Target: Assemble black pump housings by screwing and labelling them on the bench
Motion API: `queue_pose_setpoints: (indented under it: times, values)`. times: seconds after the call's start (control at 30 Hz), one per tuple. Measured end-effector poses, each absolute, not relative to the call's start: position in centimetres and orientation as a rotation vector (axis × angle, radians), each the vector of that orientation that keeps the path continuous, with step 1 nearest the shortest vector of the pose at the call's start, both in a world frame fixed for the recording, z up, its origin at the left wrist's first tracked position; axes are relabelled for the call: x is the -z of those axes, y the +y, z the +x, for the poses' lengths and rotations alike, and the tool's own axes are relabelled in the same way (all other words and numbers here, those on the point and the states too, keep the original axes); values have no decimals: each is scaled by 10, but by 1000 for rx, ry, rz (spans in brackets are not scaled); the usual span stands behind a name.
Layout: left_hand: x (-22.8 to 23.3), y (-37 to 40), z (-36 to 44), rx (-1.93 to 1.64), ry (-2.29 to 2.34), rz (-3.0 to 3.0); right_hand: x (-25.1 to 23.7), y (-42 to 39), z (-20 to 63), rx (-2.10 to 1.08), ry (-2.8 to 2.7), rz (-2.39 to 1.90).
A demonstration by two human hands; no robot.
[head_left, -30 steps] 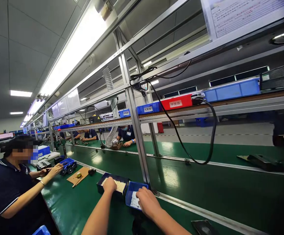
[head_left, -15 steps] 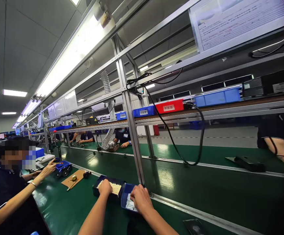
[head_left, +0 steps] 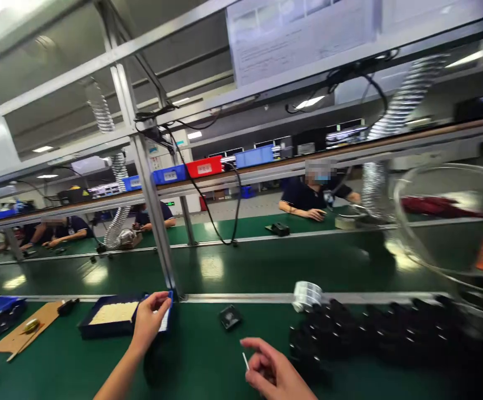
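My right hand (head_left: 272, 371) hovers low over the green belt and pinches a small white piece (head_left: 245, 360) between thumb and fingers. My left hand (head_left: 149, 321) reaches forward to the rim of a blue bin (head_left: 168, 318), mostly hiding it. The fingers are curled; whether they hold anything does not show. Touching that bin on its left is a dark blue tray (head_left: 86, 329) filled with small cream parts. A small black part (head_left: 230, 318) lies on the belt between my hands.
A roll of white labels (head_left: 307, 295) and rows of black parts (head_left: 375, 333) sit to the right. A cardboard sheet (head_left: 20, 333) lies at the left. A metal post (head_left: 158, 244) stands behind the bins. A round lamp ring (head_left: 441, 222) hangs at the right. Other people work across the line.
The view has swung right and down. My right hand left the blue bin and came back toward me with a white piece. My left hand shifted from the cream tray to the blue bin.
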State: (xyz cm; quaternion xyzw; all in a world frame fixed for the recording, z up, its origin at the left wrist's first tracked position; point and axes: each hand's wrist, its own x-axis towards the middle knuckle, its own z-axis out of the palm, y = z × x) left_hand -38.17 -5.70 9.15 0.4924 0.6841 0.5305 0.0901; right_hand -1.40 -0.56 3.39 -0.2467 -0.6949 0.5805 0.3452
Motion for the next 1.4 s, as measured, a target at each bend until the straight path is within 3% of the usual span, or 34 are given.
queue_pose_setpoints:
  times: [0.13,0.27,0.53,0.83,1.07,1.27,1.4]
  values:
    - [-73,-53,-253,-1515,1598,1683,-50,-13,-2,-1561,-1692,-654]
    - [-56,-56,-192,-1510,1413,1740,-47,-10,0,-1560,-1671,-654]
    - [-38,-68,-195,-1612,1401,1678,-52,-11,2,-1583,-1512,-662]
    - [-47,-76,-186,-1548,1428,1730,-57,-16,4,-1347,-1526,-689]
    - [-53,-75,-187,-1587,1383,1850,-55,-14,7,-1046,-1744,-614]
    - [-55,-75,-195,-1460,1367,2187,-59,-5,17,-478,-2098,-300]
    - [-54,-78,-195,-1331,1437,2322,-63,-10,16,-723,-2089,-555]
